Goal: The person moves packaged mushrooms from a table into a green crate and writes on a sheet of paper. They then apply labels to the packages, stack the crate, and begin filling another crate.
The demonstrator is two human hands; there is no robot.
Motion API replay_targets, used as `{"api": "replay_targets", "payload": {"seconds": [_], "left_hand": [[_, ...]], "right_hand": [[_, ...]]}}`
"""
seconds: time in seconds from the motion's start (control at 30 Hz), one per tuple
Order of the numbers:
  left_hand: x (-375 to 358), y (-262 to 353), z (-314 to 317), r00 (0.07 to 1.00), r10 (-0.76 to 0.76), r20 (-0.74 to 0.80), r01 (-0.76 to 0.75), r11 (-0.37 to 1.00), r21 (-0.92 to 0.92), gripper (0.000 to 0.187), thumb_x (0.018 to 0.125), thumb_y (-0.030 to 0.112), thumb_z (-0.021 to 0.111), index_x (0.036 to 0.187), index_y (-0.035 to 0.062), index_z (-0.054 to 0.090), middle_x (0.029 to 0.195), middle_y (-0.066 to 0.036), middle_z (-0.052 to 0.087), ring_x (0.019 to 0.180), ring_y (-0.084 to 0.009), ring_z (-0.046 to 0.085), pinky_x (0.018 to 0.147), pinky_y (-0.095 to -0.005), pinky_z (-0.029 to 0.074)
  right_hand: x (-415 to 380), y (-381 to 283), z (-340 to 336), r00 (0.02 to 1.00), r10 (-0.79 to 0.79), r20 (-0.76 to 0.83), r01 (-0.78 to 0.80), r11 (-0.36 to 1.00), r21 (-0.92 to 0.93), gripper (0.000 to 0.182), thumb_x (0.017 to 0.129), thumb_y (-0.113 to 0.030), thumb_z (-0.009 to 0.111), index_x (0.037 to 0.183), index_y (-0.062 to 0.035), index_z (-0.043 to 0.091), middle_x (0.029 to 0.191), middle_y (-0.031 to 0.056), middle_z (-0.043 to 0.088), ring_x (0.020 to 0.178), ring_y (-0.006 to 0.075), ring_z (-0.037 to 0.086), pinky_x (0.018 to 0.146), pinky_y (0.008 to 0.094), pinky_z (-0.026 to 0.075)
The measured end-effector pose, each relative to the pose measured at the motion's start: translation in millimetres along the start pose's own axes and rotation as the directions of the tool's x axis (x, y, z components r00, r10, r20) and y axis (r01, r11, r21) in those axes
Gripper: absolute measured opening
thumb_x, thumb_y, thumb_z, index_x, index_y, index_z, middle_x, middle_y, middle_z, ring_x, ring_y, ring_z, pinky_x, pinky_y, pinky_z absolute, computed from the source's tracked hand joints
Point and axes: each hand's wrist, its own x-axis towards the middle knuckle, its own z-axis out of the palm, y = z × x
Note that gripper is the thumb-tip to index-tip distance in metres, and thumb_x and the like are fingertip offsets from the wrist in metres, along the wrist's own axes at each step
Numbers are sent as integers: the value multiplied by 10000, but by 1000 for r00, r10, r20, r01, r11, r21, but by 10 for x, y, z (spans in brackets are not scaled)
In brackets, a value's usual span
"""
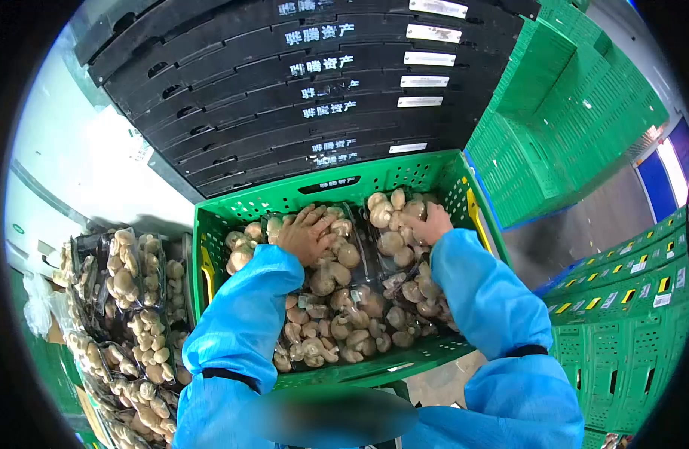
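Observation:
My left hand [307, 233] lies with spread fingers on top of a clear-wrapped pack of mushrooms [331, 277] inside a green crate [255, 200]. My right hand [430, 223] is at the right end of another mushroom pack [395, 243] near the crate's far right corner. Its thumb side rests over the mushrooms, and the other fingers are partly hidden, curled at the pack's edge. More packs fill the near part of the crate, such as one by the front wall [352, 333]. Blue sleeves cover both arms.
Folded black crates [247, 97] are stacked behind the green crate. Many wrapped mushroom packs [124, 280] are piled at the left. An open green crate [576, 112] stands at the far right, with stacked green crates [621, 322] nearer on the right.

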Motion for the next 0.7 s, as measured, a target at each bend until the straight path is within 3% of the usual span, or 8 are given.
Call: {"api": "replay_targets", "payload": {"seconds": [0.1,0.17,0.2,0.3,0.37,0.43,0.5,0.7], "left_hand": [[-52,-12,61,1000,2,21,-2,1000,1,484,908,464,455,1349,268,427,1416,-41,379,1343,-259,283,1054,-519,265],[-28,-45,81,1000,14,-17,-14,1000,-10,495,893,500,445,1324,258,462,1412,-21,387,1345,-240,281,1064,-518,254],[-33,-30,66,1000,5,-12,-5,1000,-7,493,895,493,447,1330,261,458,1417,-22,380,1347,-241,277,1064,-517,256],[-23,-49,71,1000,22,7,-23,1000,21,498,898,489,444,1343,265,441,1419,-22,378,1347,-242,278,1059,-514,268],[-29,-51,81,1000,26,-4,-25,999,26,501,899,486,443,1349,267,431,1418,-22,379,1347,-242,279,1057,-513,273],[-37,-27,24,1000,17,-10,-17,1000,25,504,900,484,443,1355,268,421,1418,-21,380,1346,-241,280,1054,-513,279],[-52,6,-32,1000,14,21,-14,1000,5,509,903,490,432,1365,277,405,1422,-25,375,1351,-240,273,1058,-509,275],[-6,19,51,999,43,-29,-44,999,-23,513,878,450,515,1348,260,437,1433,-37,362,1347,-256,283,1051,-542,245]], "right_hand": [[-154,-119,115,992,94,87,-82,988,-133,708,665,-433,738,1120,45,482,1092,268,493,989,441,503,873,483,422],[-194,-199,174,993,-47,-104,52,997,52,700,638,-291,783,1151,29,431,1144,253,424,998,443,491,879,478,421],[-207,-247,176,998,-8,-65,14,996,90,740,621,-164,788,1203,23,372,1182,240,362,1005,437,482,888,455,424],[-136,11,225,991,-27,-134,49,986,158,710,652,-149,771,1215,32,377,1157,238,414,999,399,507,890,437,435],[-35,201,153,987,143,72,-159,840,519,696,689,-147,766,1245,44,394,1127,193,554,1050,268,548,894,384,453],[-44,162,6,966,150,212,-257,684,683,701,692,-131,765,1259,48,393,1131,181,565,1042,254,550,897,363,454],[19,262,233,979,16,203,-161,668,726,699,690,-114,763,1261,53,395,1131,187,562,1032,255,553,897,362,455],[6,125,584,973,-86,216,-28,879,475,811,699,-163,762,1312,75,287,1211,256,476,1132,340,484,979,379,386]]}}
